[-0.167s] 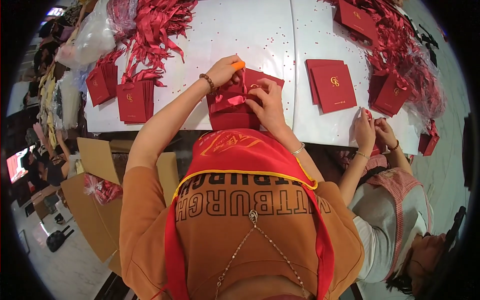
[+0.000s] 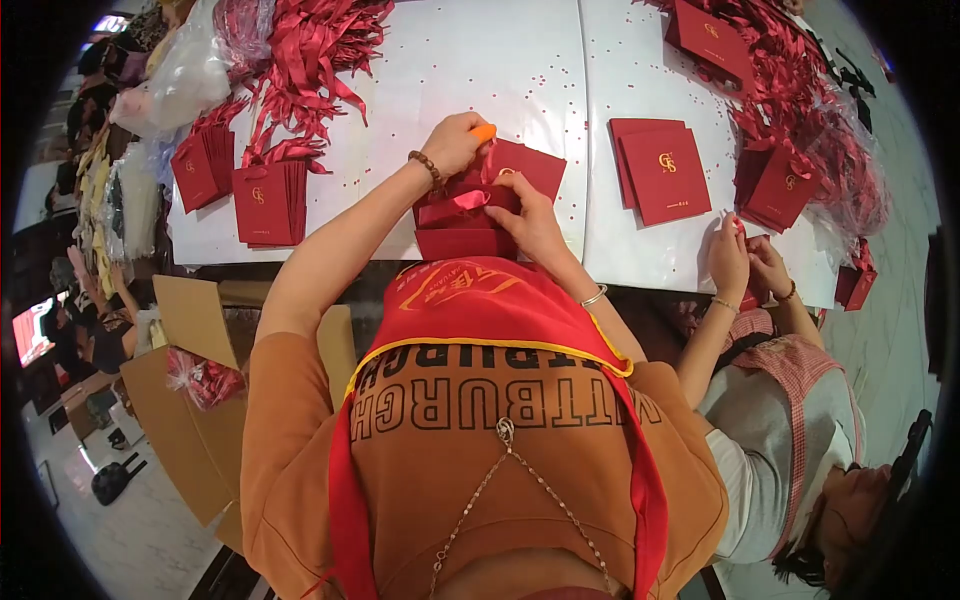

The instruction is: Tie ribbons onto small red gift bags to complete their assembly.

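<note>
My left hand is closed round a small tool with an orange handle; its working end is hidden. Below the tool, a red paper gift bag stands at the table edge in front of me, its mouth facing up. A shiny red ribbon loops across the bag's opening. My right hand pinches at the ribbon's right end by the bag's rim, thumb and index finger close together. Behind the bag, partly covered by my hands, lies another flat red bag.
Stacked red bags and heaped ribbons lie at the left. Two flat bags rest right of centre. A co-worker's hands work at the right. An open cardboard box stands lower left. Small red dots speckle the white table.
My left hand has shifted slightly right and toward me with the orange-handled tool. My right fingers have dropped a little closer to the bag's rim.
</note>
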A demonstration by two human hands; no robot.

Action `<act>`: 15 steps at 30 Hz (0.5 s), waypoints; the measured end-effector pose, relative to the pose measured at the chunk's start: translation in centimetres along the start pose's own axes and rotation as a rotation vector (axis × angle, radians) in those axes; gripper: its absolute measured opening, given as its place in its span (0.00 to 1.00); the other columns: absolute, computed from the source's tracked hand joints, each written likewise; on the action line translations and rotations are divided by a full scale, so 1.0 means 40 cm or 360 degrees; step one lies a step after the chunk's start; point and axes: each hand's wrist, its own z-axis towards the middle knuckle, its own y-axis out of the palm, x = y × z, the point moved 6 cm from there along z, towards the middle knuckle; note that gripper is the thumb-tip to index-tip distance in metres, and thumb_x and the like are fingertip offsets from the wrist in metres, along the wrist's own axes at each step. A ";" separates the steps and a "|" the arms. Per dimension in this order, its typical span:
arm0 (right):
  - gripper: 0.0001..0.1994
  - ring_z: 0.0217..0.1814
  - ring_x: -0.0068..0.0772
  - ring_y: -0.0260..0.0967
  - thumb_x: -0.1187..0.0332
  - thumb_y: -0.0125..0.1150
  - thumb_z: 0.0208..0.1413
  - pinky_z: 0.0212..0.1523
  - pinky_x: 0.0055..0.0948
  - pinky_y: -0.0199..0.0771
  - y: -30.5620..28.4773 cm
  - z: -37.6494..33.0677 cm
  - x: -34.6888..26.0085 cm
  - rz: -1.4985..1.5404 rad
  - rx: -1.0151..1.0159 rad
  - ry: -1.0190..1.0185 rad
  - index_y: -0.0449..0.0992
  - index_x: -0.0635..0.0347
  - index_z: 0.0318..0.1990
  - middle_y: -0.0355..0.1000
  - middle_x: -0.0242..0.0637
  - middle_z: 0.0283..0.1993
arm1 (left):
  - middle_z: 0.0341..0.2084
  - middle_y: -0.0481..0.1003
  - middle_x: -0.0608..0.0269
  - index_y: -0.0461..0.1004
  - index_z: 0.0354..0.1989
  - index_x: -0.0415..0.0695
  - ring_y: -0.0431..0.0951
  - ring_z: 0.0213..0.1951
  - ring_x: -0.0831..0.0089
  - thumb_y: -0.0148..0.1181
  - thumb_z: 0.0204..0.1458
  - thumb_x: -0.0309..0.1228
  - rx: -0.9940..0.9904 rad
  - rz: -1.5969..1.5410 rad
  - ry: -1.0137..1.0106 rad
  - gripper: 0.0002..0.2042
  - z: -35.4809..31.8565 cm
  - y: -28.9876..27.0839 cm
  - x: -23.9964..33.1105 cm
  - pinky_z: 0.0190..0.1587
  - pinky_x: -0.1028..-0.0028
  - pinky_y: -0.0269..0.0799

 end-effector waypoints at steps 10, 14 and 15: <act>0.18 0.39 0.23 0.68 0.81 0.61 0.45 0.38 0.22 0.71 -0.042 0.022 -0.025 0.0930 -0.0196 0.0192 0.63 0.57 0.42 0.69 0.33 0.41 | 0.28 0.72 0.63 0.68 0.41 0.39 0.68 0.24 0.79 0.47 0.56 0.34 0.0004 -0.0796 0.0329 0.11 -0.042 -0.139 0.159 0.26 0.80 0.63; 0.18 0.43 0.27 0.69 0.82 0.59 0.46 0.44 0.26 0.72 -0.049 0.034 -0.090 0.1287 -0.0209 0.0109 0.62 0.56 0.43 0.70 0.37 0.43 | 0.34 0.72 0.57 0.66 0.45 0.41 0.74 0.35 0.70 0.46 0.56 0.31 0.0248 -0.1140 0.0144 0.11 -0.034 -0.163 0.004 0.35 0.74 0.70; 0.18 0.43 0.27 0.69 0.82 0.59 0.46 0.44 0.26 0.72 -0.042 0.042 -0.090 0.1278 -0.0230 0.0100 0.62 0.56 0.43 0.70 0.37 0.43 | 0.35 0.72 0.57 0.66 0.44 0.41 0.74 0.36 0.71 0.47 0.56 0.30 0.0160 -0.1120 0.0026 0.10 -0.040 -0.129 -0.046 0.35 0.75 0.71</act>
